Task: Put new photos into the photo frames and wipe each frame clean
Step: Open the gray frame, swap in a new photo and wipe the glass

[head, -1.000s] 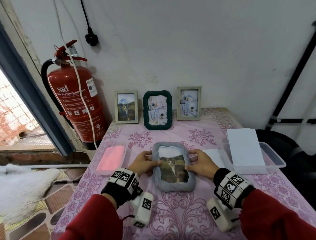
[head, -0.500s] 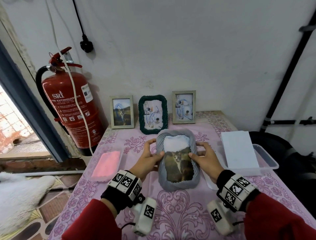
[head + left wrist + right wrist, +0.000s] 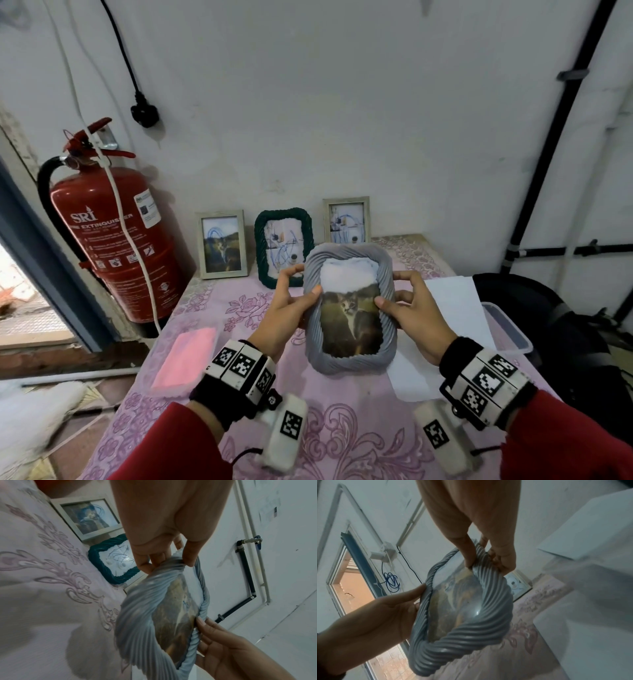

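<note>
Both hands hold a grey rope-pattern photo frame (image 3: 349,308) with a cat photo (image 3: 351,318) upright above the pink floral tablecloth (image 3: 342,428). The left hand (image 3: 286,308) and right hand (image 3: 412,310) each pinch a side edge, thumbs in front. Three frames stand against the wall behind.

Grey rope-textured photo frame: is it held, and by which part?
Yes. The grey rope-textured photo frame is held by its two long sides: left hand grips the left rim, right hand the right rim, thumbs in front.
</note>
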